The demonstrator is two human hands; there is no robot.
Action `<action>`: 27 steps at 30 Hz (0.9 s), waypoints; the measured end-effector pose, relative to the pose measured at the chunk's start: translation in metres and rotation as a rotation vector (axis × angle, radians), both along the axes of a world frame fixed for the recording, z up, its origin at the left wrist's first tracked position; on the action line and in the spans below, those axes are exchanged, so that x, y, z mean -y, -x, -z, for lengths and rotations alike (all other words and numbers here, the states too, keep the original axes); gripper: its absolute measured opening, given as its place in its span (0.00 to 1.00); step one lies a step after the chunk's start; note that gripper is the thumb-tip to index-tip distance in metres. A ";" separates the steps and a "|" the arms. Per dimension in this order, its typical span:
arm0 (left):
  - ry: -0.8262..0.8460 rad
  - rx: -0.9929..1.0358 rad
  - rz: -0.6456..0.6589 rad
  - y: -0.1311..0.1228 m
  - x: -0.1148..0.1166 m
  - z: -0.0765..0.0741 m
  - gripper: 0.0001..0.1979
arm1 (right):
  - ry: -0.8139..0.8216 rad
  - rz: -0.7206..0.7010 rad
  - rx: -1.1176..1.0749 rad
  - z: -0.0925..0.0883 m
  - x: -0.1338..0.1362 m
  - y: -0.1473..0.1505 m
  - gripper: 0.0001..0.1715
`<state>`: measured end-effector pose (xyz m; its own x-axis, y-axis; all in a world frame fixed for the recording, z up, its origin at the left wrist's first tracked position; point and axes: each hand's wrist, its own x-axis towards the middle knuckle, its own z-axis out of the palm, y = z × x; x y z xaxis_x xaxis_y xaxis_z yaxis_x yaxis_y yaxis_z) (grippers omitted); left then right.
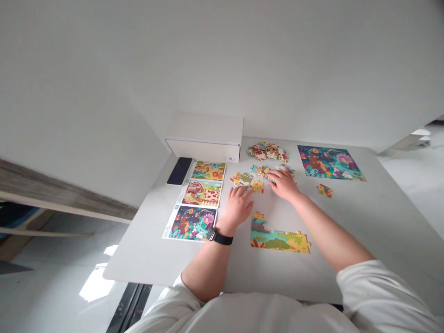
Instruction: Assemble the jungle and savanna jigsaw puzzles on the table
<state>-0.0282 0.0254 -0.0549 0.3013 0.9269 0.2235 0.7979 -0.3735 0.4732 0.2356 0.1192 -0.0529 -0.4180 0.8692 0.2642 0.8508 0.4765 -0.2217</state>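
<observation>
A white table (pixel 381 217) holds a white box (pixel 204 150), with a black smartphone (pixel 179 170) and picture sheets (pixel 201 194) in front of it and jigsaw pieces (pixel 268 151) to its right.

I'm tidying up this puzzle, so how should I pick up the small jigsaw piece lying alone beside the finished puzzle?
Pinch the jigsaw piece by two opposite edges, coming down from above, probably with the right hand. It is thin and lies flat on the white table, so its edges are the natural grip, and no other pieces crowd it.
</observation>
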 end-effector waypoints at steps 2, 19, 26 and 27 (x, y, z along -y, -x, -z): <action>0.018 -0.047 0.027 -0.002 0.003 0.000 0.24 | 0.005 -0.008 0.018 0.002 0.002 -0.016 0.24; 0.085 -0.194 -0.036 -0.014 0.006 -0.006 0.24 | 0.050 0.227 0.125 -0.016 0.000 -0.020 0.22; 0.089 -0.238 -0.073 -0.014 0.003 -0.004 0.26 | 0.084 0.232 0.093 -0.022 -0.007 -0.006 0.15; 0.090 -0.252 -0.074 -0.015 0.003 -0.004 0.26 | 0.079 0.211 0.055 -0.023 -0.008 -0.005 0.12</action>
<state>-0.0136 0.0227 -0.0504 0.2679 0.9612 0.0658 0.9181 -0.2754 0.2850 0.2406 0.1269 -0.0297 -0.2363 0.9561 0.1736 0.9416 0.2694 -0.2022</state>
